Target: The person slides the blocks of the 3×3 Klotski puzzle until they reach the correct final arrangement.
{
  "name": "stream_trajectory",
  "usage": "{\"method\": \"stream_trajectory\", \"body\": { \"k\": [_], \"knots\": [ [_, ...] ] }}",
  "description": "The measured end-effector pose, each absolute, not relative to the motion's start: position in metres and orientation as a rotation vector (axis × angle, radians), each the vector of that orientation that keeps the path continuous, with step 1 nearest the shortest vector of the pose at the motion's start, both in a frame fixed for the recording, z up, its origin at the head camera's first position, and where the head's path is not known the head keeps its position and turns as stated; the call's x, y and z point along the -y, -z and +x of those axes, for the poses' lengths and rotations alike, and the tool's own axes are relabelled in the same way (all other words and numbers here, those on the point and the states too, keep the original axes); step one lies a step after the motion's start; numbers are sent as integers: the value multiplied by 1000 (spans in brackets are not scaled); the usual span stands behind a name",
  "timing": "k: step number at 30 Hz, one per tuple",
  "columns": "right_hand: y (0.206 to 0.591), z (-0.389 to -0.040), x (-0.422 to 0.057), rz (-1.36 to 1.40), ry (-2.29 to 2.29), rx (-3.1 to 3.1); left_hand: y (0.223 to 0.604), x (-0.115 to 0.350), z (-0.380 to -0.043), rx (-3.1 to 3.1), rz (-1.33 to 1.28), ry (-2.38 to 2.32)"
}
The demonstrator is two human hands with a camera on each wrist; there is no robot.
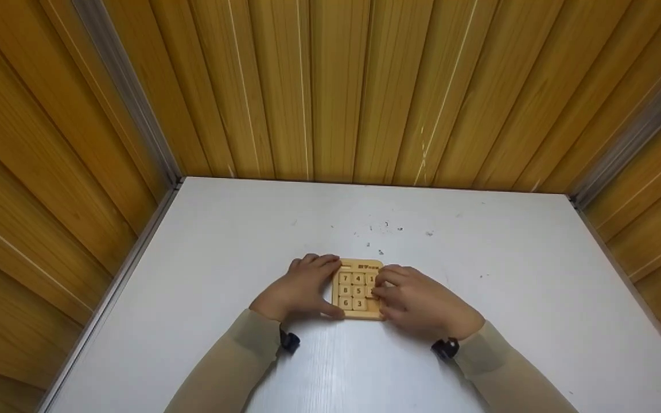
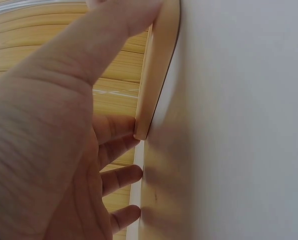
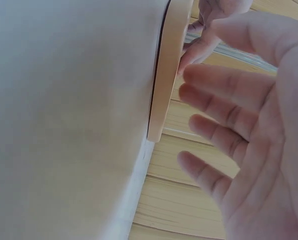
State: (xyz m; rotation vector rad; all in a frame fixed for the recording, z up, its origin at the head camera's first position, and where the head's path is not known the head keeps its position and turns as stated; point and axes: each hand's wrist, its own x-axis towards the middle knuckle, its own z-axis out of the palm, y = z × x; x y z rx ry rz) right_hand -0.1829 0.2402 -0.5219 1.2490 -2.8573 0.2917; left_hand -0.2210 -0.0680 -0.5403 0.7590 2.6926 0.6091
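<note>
A wooden number slide puzzle lies flat on the white table, with rows of square numbered tiles in its frame. My left hand grips the puzzle's left side, thumb at the near corner and fingertips at the far one. In the left wrist view the thumb presses the puzzle's edge, while the lower fingers are spread beside it. My right hand reaches over the right side, its fingertips on a tile in the right column and partly hiding that column. Below that tile, the near right slot shows bare wood.
The white table spreads around the puzzle, with small dark marks on its surface beyond it. Wood-look panel walls rise at the back and both sides. Dark wrist devices sit at the sleeve cuffs.
</note>
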Motion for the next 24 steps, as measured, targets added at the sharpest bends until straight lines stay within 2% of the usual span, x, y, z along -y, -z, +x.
{"method": "stream_trajectory", "body": {
  "k": [24],
  "knots": [
    [519,-167,-219,1417,-295,2894,540,68,-221,-2701,758,-589]
  ]
}}
